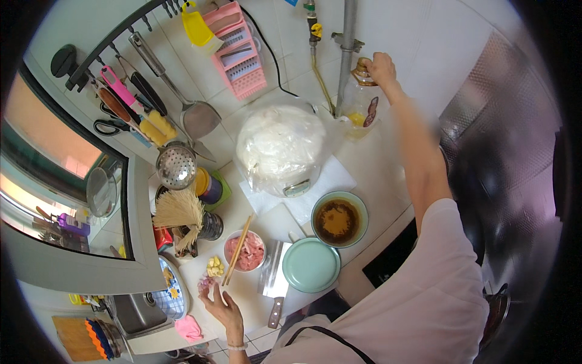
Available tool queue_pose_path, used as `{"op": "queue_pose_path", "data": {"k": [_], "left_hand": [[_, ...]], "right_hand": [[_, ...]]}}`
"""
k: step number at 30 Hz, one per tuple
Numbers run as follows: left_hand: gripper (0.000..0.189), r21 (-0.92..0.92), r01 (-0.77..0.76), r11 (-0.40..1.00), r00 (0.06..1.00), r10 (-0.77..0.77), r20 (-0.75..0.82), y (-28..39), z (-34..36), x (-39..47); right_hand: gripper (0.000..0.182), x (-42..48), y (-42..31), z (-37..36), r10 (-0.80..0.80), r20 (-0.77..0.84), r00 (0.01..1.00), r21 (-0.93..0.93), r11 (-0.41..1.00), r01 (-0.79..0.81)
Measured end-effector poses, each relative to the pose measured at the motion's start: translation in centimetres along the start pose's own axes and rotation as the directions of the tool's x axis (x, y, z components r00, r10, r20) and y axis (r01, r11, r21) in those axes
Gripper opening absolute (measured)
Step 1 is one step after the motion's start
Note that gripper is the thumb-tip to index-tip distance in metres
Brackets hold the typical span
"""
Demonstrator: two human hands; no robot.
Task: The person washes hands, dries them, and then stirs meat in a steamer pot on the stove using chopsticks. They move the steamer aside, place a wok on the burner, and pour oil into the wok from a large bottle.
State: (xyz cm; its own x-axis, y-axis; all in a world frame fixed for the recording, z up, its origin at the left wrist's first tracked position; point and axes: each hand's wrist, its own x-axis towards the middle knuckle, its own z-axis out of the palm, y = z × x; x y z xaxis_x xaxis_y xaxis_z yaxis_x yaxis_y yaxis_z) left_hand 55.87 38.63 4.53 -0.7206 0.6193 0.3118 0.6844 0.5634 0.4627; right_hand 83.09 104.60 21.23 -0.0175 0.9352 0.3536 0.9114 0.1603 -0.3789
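My right hand [383, 68] is closed around the stopper of a glass jar [359, 102] standing by the wall, with yellow liquid low inside. My left hand [223, 309] hovers over a white cutting board [248, 295], fingers apart and nothing seen in them. Chopped purple pieces, perhaps shallot [208, 285], lie at its fingertips. Peeled garlic cloves [215, 266] sit just beyond. Wooden chopsticks [238, 250] rest across a bowl of sliced raw meat [251, 255]. A cleaver [274, 284] lies flat on the board beside it, handle towards me.
A bowl of brown liquid [338, 219] stands beside a pale green lid or plate [312, 265]. Behind them is a plastic-covered appliance [282, 145]. A skimmer [176, 166] and spatula [200, 119] hang left. Dried noodles [179, 211] stand below an open window [132, 204]; a sink [136, 314] lies lower left.
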Motion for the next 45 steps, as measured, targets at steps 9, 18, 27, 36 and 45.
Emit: {"op": "queue_pose_path", "data": {"k": [9,18,27,36,45], "left_hand": [[0.035,0.010,0.156,0.988,0.987,-0.157,0.041,-1.4,-1.1,-1.7],[0.040,0.007,0.200,0.980,0.979,-0.201,0.036,-2.4,-0.9,-2.1],[0.042,-0.028,0.203,0.979,0.979,-0.203,0.027,-2.1,-0.3,-2.1],[0.043,-0.024,0.237,0.971,0.971,-0.236,0.040,-1.9,-0.5,-2.2],[0.043,-0.010,0.238,0.971,0.971,-0.237,0.033,-2.4,-0.8,-2.5]], "right_hand": [[0.051,3.5,-0.8,2.2,0.061,0.120,0.991,-0.130,0.991,-0.046],[0.044,5.0,-0.2,2.4,-0.152,0.157,0.976,-0.184,0.966,0.180],[0.038,8.0,1.9,3.2,-0.339,0.345,0.876,-0.166,0.896,0.412],[0.045,8.0,2.4,3.4,-0.331,0.346,0.878,0.138,0.943,0.302],[0.043,5.3,0.3,3.0,-0.285,0.017,0.958,-0.274,0.921,0.278]]}}
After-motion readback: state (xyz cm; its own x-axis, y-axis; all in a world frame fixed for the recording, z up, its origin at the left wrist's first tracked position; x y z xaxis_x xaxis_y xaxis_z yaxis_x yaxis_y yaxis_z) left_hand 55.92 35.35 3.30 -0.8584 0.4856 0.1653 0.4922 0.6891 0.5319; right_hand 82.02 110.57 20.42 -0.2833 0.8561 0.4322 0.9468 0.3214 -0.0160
